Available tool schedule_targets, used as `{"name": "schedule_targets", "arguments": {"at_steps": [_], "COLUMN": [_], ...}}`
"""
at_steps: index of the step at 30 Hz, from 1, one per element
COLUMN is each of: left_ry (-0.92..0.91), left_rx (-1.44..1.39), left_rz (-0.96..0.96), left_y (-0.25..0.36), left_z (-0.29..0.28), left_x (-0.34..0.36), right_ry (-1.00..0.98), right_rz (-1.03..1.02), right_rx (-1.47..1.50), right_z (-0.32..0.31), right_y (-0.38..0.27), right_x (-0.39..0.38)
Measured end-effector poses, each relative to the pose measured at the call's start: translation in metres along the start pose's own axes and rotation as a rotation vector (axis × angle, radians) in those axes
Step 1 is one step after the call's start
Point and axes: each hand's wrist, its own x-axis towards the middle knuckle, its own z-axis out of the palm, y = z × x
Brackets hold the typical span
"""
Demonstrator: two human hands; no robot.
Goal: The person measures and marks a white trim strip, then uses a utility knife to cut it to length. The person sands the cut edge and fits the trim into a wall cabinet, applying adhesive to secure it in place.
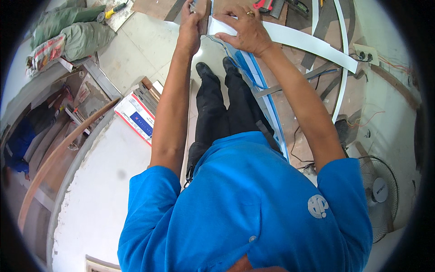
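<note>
One left hand: top centre, curled around brownish block
Right hand: half-open, fingers spread across white strip

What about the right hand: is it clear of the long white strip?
No, the right hand lies on the white strip, close to the end nearest the left hand.

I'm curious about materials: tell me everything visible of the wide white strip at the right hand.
The wide white strip is long and smooth, perhaps plastic or laminate, and looks curved, though the lens bends edges. The right hand lies on it near its left end; it slants across narrower white strips to a squared end.
</note>
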Motion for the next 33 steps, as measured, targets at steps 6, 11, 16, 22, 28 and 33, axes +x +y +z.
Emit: {"name": "schedule_targets", "arguments": {"at_steps": [6, 11, 16, 22, 28, 33], "left_ry": [-0.109, 0.007, -0.004, 0.121, 0.047, 0.135], "left_rx": [0.334, 0.362, 0.438, 0.356, 0.369, 0.369], "left_rz": [0.111, 0.104, -0.009, -0.088, -0.014, -0.118], "left_y": [0.017, 0.013, 0.017, -0.008, 0.031, -0.004], "left_z": [0.013, 0.016, 0.011, -0.004, 0.024, 0.001], "left_x": [0.009, -0.013, -0.007, -0.057, -0.010, -0.066], "right_ry": [0.122, 0.104, 0.116, 0.095, 0.116, 0.110], "right_rz": [-0.014, -0.035, -0.022, -0.042, -0.067, -0.031], "right_rx": [-0.011, -0.021, 0.004, -0.126, -0.028, -0.031], "right_z": [0.009, 0.006, 0.013, 0.004, 0.011, 0.011], "right_y": [0.003, 0.004, 0.005, 0.001, 0.005, 0.009], "right_x": [-0.003, -0.003, -0.003, -0.004, -0.003, -0.003]}}
